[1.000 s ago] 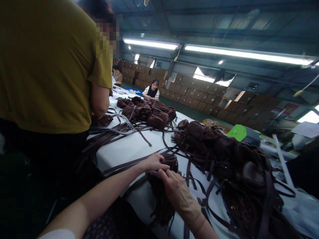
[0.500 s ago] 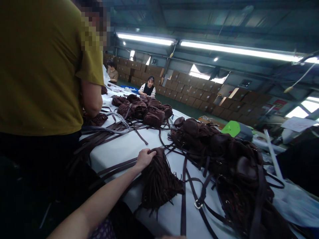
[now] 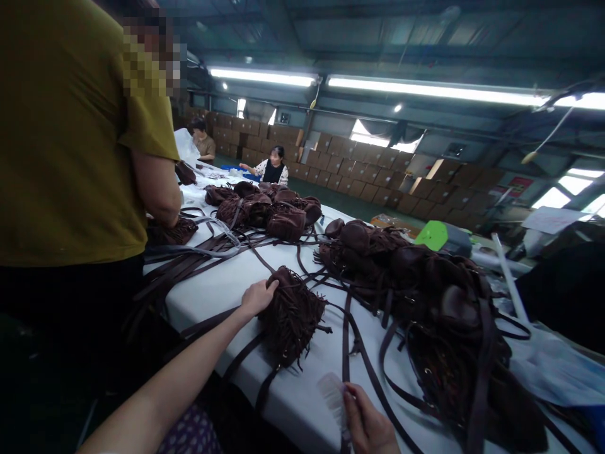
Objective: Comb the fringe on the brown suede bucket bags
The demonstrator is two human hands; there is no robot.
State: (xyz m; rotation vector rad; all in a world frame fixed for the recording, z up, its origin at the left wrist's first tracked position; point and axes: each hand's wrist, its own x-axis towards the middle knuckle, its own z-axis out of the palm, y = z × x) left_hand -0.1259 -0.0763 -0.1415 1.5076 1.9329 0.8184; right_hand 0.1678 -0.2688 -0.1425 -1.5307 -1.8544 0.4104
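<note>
A dark brown fringed bag lies on the near part of the white table, its strands spread over the front. My left hand grips its upper left edge, thumb on top and the other fingers hidden. At the bottom of the view, my right hand pinches a translucent, ribbed, comb-like plastic piece, blurred at its edges. That piece is apart from the bag, below and right of it. Long brown straps run over the table between the bag and the heap on the right.
Heaped brown bags cover the table's right side, and another pile sits farther back. A person in an olive shirt stands close on my left. Two other people are at the far end. A green and grey object lies beyond the right heap.
My right hand has come up into view with the translucent piece. The bag has turned and shifted slightly left and up in my left hand's grip. The view has moved a little.
</note>
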